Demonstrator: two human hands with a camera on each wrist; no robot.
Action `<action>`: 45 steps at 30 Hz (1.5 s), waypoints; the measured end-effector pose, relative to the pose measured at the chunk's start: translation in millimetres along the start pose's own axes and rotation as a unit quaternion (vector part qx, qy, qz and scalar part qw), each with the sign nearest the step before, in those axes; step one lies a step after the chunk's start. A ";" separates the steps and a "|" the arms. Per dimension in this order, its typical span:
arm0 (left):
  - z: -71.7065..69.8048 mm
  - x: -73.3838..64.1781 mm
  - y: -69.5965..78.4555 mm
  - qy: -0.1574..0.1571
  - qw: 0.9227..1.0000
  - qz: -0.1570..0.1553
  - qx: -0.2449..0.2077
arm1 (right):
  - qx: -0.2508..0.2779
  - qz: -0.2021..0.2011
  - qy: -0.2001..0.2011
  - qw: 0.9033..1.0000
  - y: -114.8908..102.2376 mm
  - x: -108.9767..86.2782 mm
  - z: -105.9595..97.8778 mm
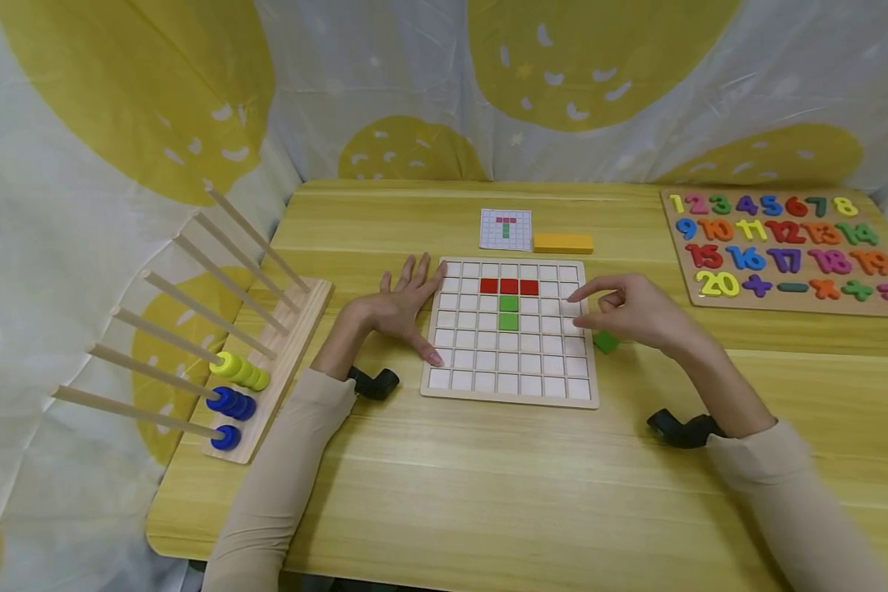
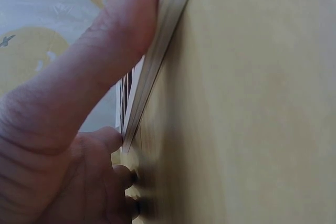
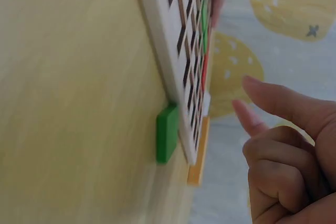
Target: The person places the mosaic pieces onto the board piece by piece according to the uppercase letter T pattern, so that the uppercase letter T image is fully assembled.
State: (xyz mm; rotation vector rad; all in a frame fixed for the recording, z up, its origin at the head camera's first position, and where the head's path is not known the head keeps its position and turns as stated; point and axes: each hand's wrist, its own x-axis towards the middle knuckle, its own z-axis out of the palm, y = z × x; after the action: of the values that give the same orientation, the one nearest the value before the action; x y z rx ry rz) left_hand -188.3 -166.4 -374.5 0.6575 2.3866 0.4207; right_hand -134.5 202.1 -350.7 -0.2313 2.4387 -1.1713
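A wooden grid board (image 1: 511, 400) lies flat on the table. In it, 3 red tiles (image 1: 509, 286) form a row, and 2 green tiles (image 1: 508, 312) run down below the middle one. My left hand (image 1: 400, 308) spreads along the board's left edge, thumb near the front corner and fingertips at the upper corner. Over the board's right edge hovers my right hand (image 1: 629, 312), thumb and index finger apart with nothing between them, the other fingers curled in. Below it a loose green tile (image 3: 167, 134) lies on the table against the board's right side.
Behind the board are a pattern card (image 1: 506, 238) and an orange block (image 1: 563, 243). A peg stand (image 1: 296, 345) with yellow and blue rings stands at the left. At the back right lies a number board (image 1: 784, 300). A patterned curtain (image 1: 414, 82) hangs behind the table.
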 end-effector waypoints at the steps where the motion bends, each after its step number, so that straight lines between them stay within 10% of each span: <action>1: 0.0 0.3 -0.2 -0.001 1.000 0.000 0.000 | 0.001 -0.004 -0.003 1.000 4.3 -2.9 -2.4; 15: -0.5 0.5 0.1 0.002 1.000 -0.004 0.014 | -0.009 0.019 -0.047 0.999 43.1 -16.1 -19.4; 45: 0.1 1.5 -0.6 0.002 1.000 0.000 0.009 | -0.008 0.043 -0.082 0.996 52.5 -9.6 -22.3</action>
State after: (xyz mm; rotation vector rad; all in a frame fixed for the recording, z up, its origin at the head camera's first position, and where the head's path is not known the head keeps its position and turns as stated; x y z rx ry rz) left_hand -189.4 -166.1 -375.5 0.6642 2.3974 0.4010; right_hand -134.1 254.1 -376.2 -0.2154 2.2911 -1.0540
